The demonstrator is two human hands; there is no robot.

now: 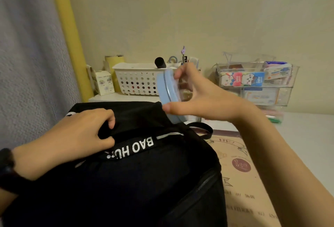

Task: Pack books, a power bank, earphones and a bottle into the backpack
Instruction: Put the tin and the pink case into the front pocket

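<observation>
Black fabric backpack (pixel 144 181): stands on the desk (pixel 307 136) at the near left, its top towards the wall. A strap (pixel 133 147) with white lettering crosses the top. Whether the opening gapes cannot be told, since the dark folds hide it.

Bottle (pixel 167 91): clear body with a pale blue lid, held on its side in the air. The lid faces left and down, and its lower rim is just above the backpack's far top edge.

Right hand (pixel 197 100): reaches in from the right with the forearm raised off the desk. The thumb is under the bottle and the fingers are curled over its body, a firm wrap just behind the lid.

Left hand (pixel 72 140): lies knuckles-up on the backpack's top, fingers and thumb pinching a fold of the fabric. There is a dark band on the wrist.

Step in hand, as judged: loading the bottle, with the left hand steadying or spreading the mouth of the backpack.

Next move, as judged: the bottle must be tipped lid-first or turned upright, then lowered past the edge. That needs the fold drawn back far enough to clear the lid's width.

Books, power bank and earphones: none in view, so whether they are already packed cannot be told.

Also present: a white perforated basket (pixel 137 80), a clear organiser (pixel 256 82) at the wall, and a brown printed mat (pixel 244 172) beside the backpack.
</observation>
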